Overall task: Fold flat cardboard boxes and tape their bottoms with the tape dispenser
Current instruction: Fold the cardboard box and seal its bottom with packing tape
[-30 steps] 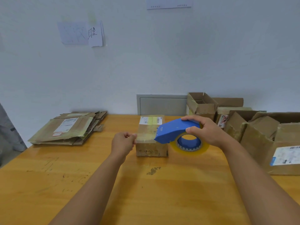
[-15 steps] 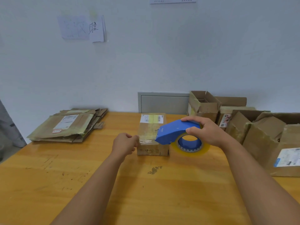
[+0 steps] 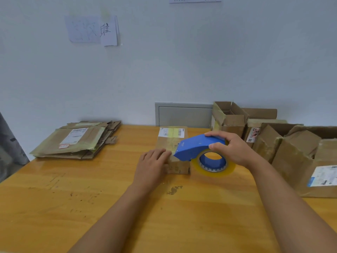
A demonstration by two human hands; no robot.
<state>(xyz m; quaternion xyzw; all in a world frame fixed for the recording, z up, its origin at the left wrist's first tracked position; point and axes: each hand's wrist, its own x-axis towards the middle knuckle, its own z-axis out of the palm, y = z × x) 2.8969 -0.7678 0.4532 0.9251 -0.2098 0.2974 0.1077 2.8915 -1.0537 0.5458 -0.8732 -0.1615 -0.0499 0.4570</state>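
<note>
**Tape dispenser at the box's near edge**

A small cardboard box [image 3: 172,143] sits mid-counter [image 3: 73,207]. The left hand [image 3: 153,165] lies flat, fingers straight, pressing the box's near left corner. The right hand [image 3: 235,150] grips the blue tape dispenser [image 3: 198,148], its nose touching the box top. Flattened cartons [image 3: 78,141] lie far left.

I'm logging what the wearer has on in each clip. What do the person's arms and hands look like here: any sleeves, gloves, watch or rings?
Both forearms are bare right down to the frame's bottom edge; no sleeve shows. The left hand and the right hand wear no gloves. No watch, bracelet or ring shows on either wrist or on the visible fingers.
</note>
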